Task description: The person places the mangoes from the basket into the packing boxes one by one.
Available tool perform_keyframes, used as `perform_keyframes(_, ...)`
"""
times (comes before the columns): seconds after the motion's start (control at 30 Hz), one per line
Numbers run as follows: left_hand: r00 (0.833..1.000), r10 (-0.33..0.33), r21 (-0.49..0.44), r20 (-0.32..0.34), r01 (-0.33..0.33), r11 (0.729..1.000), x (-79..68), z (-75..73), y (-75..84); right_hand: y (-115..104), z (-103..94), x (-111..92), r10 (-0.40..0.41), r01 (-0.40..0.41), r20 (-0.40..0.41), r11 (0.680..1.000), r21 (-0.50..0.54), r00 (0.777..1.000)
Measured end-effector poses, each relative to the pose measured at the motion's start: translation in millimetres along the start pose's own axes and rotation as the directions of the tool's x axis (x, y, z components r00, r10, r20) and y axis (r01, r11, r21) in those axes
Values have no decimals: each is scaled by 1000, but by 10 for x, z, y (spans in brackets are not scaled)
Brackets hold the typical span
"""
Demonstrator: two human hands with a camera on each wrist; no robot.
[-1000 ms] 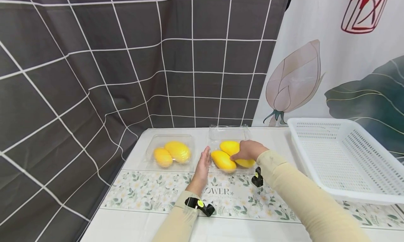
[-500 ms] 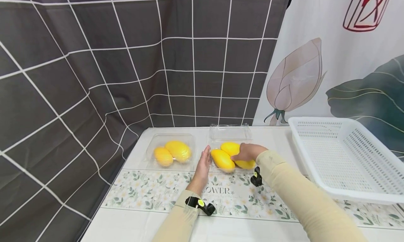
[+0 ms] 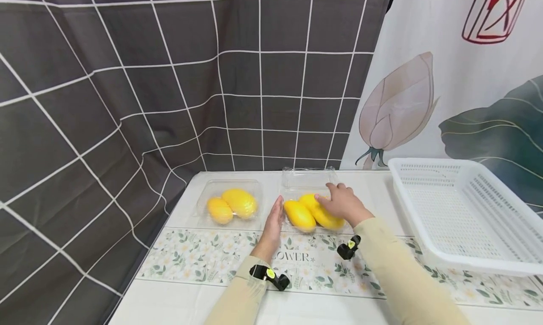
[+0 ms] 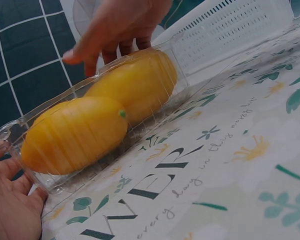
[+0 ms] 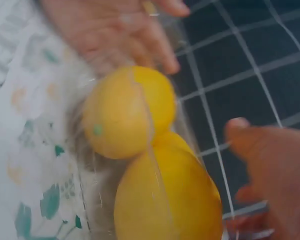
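Observation:
Two yellow mangoes lie side by side in a clear plastic clamshell box (image 3: pixel 308 179) whose lid is raised at the back. The left mango (image 3: pixel 299 215) is nearest my left hand (image 3: pixel 272 226). That hand stands on edge with straight fingers touching the box's left wall, as the left wrist view shows. Over the right mango (image 3: pixel 321 213) is my right hand (image 3: pixel 342 203), thumb spread and fingers reaching behind it at the box's far side. No grip shows there; whether the fingers touch the mango or the rim I cannot tell. The right wrist view is blurred.
To the left stands another clear clamshell box (image 3: pixel 204 193), its lid down over two mangoes (image 3: pixel 239 203). A white perforated plastic basket (image 3: pixel 417 226) sits on the right. A flowered strip (image 3: pixel 199 259) crosses the white table, and a dark grid curtain (image 3: pixel 237 113) hangs behind.
My right hand has let go of the right mango and shifted back, its fingers spreading. The mango shows more now. My left hand stays beside the box.

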State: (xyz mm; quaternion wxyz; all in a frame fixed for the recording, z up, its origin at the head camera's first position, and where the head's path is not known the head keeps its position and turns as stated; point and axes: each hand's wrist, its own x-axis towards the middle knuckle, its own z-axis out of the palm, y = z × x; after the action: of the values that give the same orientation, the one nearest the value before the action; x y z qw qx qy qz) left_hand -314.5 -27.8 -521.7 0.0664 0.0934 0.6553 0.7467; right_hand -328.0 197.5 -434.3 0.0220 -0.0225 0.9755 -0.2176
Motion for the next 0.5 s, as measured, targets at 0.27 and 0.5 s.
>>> perform_keyframes(0.27, 1000, -13, 48, -24, 15, 999, -17, -25, -4, 436, 155, 35, 284, -114, -105, 657, 745, 953)
perform_keyframes(0.5, 1000, -14, 42, -12, 14, 999, -16, 3, -4, 657, 340, 183, 250, -175, 113, 240, 955, 962)
